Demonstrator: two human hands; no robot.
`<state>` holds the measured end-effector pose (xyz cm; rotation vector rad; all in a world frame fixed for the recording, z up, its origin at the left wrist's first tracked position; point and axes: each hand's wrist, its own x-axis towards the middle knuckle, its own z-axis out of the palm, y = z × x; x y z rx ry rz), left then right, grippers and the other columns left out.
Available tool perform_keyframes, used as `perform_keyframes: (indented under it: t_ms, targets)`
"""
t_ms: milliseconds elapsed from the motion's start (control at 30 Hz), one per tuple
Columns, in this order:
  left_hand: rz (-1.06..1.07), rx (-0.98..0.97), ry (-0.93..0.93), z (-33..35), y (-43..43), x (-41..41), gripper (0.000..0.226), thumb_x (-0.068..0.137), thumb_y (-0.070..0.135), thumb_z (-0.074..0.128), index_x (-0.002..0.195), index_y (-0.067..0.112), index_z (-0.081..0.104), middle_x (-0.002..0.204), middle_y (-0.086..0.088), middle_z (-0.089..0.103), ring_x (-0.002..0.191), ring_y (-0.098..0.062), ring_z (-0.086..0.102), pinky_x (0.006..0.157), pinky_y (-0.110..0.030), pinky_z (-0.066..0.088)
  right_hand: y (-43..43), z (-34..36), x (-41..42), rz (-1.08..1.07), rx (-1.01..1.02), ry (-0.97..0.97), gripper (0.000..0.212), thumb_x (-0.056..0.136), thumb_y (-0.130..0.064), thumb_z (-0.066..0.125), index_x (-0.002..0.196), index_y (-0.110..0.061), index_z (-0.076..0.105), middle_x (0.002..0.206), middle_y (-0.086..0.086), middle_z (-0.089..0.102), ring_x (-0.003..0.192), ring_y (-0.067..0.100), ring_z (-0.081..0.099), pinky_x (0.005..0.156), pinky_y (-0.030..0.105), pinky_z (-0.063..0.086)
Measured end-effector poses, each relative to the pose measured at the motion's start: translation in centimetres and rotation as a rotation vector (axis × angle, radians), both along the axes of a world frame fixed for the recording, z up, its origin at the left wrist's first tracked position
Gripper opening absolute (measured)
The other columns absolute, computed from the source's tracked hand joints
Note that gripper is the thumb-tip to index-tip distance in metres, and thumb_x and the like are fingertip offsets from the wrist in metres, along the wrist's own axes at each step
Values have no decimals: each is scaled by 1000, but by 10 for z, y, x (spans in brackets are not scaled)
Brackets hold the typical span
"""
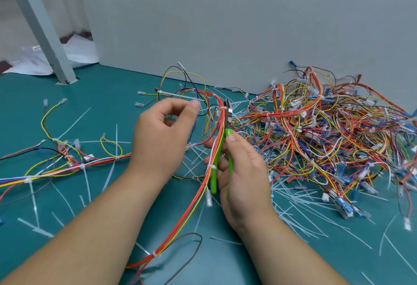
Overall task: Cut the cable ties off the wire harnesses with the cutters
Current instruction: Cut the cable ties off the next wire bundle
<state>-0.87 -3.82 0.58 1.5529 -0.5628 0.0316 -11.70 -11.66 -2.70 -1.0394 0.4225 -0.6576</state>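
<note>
1. Head view, looking down at a teal floor point(108, 95) with a grey wall panel point(225, 25) behind it and two bare forearms reaching in from the bottom.
2. The right hand point(239, 172) is closed around the green handles of a pair of cutters point(222, 149), held upright with the metal blades at the top.
3. The cutter blades sit against a red, orange and yellow wire harness point(203, 185) that rises from the bottom of the view, passes just left of the handles and curves over near the blade tips.
4. White cable ties point(212, 167) are wrapped round this harness beside the handles and lower down.
5. The left hand point(162, 135) is raised to the left of the cutters, thumb and forefinger pinched on a long white cable tie point(180, 95) that runs up and to the left.
6. A large tangled pile of harnesses point(327, 131) lies to the right, against the wall.
7. Another harness point(56, 169) lies stretched out on the left.
8. Loose white tie offcuts point(300, 212) are scattered over the floor.
</note>
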Motion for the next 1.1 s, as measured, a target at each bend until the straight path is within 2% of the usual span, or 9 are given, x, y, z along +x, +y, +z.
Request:
perform_keyframes:
  t_ms: [133,300,467,600,667,767,900,1033,1100]
  targets:
    - [-210,139,67,-8,-3,-7,43,67,63,73,91,28,73,91,6,73,88,-16,68,68,-29,58,1,0,0,72,12,-9,22,89,-34,60,94,-23,79,82,7,65,66,20,58,51,28,49]
    - [-177,178,-62,-12,-5,-11,34,75,46,73,107,33,75,95,11,69,82,-4,65,70,-14,47,0,-1,0,83,69,1,38,91,-32,57,105,1,72,101,32,67,78,28,61,61,32,51]
    - [-125,141,-192,-10,-4,-15,32,82,30,75,114,31,76,88,9,68,73,-8,63,68,-9,43,0,-2,2,44,93,0,43,92,-32,57,116,2,69,125,42,58,98,36,58,76,44,48]
    - [-131,136,-198,-11,-4,-14,23,85,21,77,107,28,80,85,9,69,77,-14,64,72,-17,49,-2,-6,3,64,92,-24,32,92,-32,58,108,-11,75,118,36,67,100,37,62,80,50,51]
    - [-147,149,-197,-12,-4,-14,23,86,19,78,107,29,79,79,6,68,75,-14,63,71,-17,48,-2,-8,3,39,100,-22,38,90,-33,60,113,-6,71,112,39,64,96,36,60,80,50,49]
    - [-166,161,-200,-12,-4,-14,22,87,19,78,106,29,79,72,3,65,68,-13,58,66,-18,45,-3,-10,4,2,76,-12,43,89,-33,62,117,-2,68,103,31,66,90,31,60,75,42,50]
    - [-187,151,-184,-12,-5,-16,22,87,19,77,107,28,79,70,3,60,65,-18,54,62,-21,46,-4,-9,2,10,-30,-1,16,90,-32,62,89,-22,74,76,2,65,67,13,60,56,24,50]
    - [-191,126,-178,-11,-3,-15,22,89,18,75,107,29,78,73,-1,64,68,-21,57,63,-27,49,-4,-8,4,-1,-172,54,24,87,-43,64,93,-24,78,81,-1,68,72,18,55,59,28,45]
    - [-185,120,-185,-9,-3,-15,22,89,15,74,106,29,78,76,-1,67,70,-16,60,62,-21,48,-5,-8,4,-30,-220,84,32,85,-47,65,104,-24,78,88,-1,72,76,17,57,63,31,46]
